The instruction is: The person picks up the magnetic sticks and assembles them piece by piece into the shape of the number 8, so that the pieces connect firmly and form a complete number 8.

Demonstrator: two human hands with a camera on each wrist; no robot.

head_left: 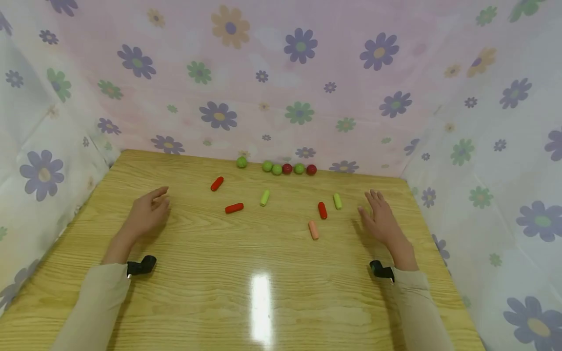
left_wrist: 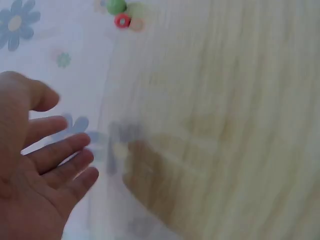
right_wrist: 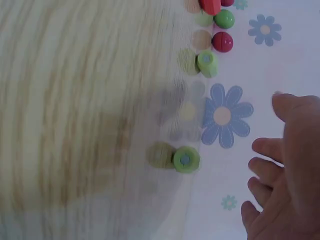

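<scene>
My left hand (head_left: 149, 212) hovers over the left side of the table, its fingers loosely bent around nothing. In the left wrist view the left hand (left_wrist: 45, 170) shows a bare palm. At the right side my right hand (head_left: 382, 222) is held with fingers extended and nothing in it. Nearest to it lies a short yellow-green stick (head_left: 337, 201), beside a red stick (head_left: 322, 210) and an orange stick (head_left: 313, 230). Another yellow-green stick (head_left: 265, 198) lies mid-table. Two more red sticks, one lower (head_left: 234, 208) and one farther back (head_left: 217, 184), lie toward the left hand.
Along the table's (head_left: 197, 292) back edge sit several green balls (head_left: 241, 162) and two dark red balls, one (head_left: 287, 168) between green ones and one (head_left: 311, 169) at the right end. Flowered cloth (head_left: 263, 97) walls the table behind and on both sides.
</scene>
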